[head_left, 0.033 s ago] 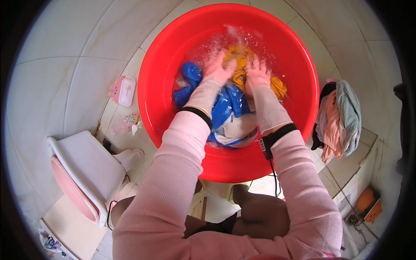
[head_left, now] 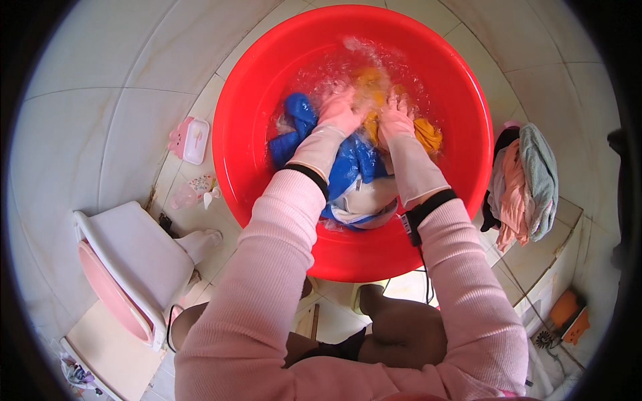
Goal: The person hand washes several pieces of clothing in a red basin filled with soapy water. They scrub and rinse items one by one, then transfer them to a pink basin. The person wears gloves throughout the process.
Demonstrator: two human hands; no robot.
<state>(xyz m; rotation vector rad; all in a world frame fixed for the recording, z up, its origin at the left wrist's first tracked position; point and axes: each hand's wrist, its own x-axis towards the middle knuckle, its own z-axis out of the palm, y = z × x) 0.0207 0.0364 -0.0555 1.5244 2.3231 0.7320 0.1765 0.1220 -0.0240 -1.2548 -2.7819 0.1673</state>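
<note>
A big red basin holds rippling water and soaked clothes. Pink rubber gloves cover both of my hands. My left hand rests at the water's surface between a blue garment and a yellow-orange cloth; its fingers look spread, slightly blurred. Beside it, my right hand lies palm down at the yellow-orange cloth with the fingers apart. Below my wrists a whitish fabric piece floats among the blue folds. Part of the yellow-orange cloth is hidden under water and splashes.
Right of the basin hangs a heap of clothes in green, peach and black. On the left stand a pink-and-white soap dish, a clear pump bottle and a white plastic stool with a pink basin. Tiled walls close in both sides.
My left hand has shifted slightly right and down. The blue cloth beside it and the yellow-orange cloth have moved a little, and the ripples differ.
</note>
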